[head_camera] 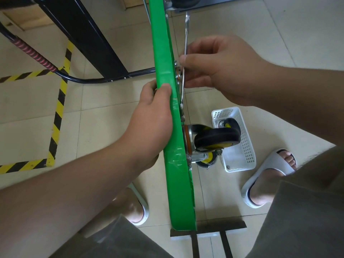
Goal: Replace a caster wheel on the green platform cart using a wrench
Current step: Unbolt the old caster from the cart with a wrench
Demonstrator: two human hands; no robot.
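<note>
a tiled floor (242, 43) lies all round, with yellow-and-black hazard tape (59, 108) at 9 o'clock of the scene and a black frame (83, 34) at 11 o'clock. a white basket (240, 155) sits on the floor at 4 o'clock of the mounted caster wheel (216, 138); a spare wheel (228, 124) with a yellow hub shows in it, partly hidden behind the mounted one. two feet in pale slippers (270, 174) stand either side of the cart.

the green platform cart (162, 53) stands on its edge, running from 12 to 6 o'clock through the middle of the view, its underside facing 3 o'clock. the caster wheel is black with a yellow hub in a silver fork, its plate against the underside. the wrench (186, 34) is slim and silver, lying almost parallel to the deck, just beside the underside.

the left hand (154, 112) grasps the cart's edge from 9 o'clock, thumb over the green rim. the right hand (214, 71), at 3 o'clock of the cart, pinches the wrench near its middle; the shaft sticks out at 12 o'clock of the hand and its lower end reaches down to 7 o'clock, close above the caster wheel's plate. whether its jaw sits on a bolt i cannot tell.
</note>
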